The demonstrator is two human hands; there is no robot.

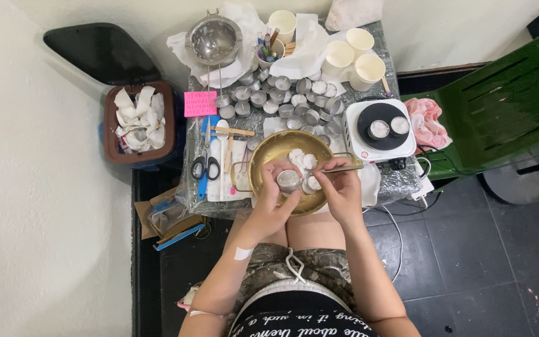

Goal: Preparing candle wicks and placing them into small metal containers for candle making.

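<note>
Two hands meet over a brass bowl at the near edge of the tabletop. The left hand grips a small metal cup, holding it above the bowl, apparently so that what comes out lands inside; the right hand pinches a thin tool pointed at the cup. White wax discs lie in the bowl. Beyond the bowl stand many more tins; right of it, a hotplate carries two. Left of the bowl lie scissors, and a bin holds crumpled paper.
</note>
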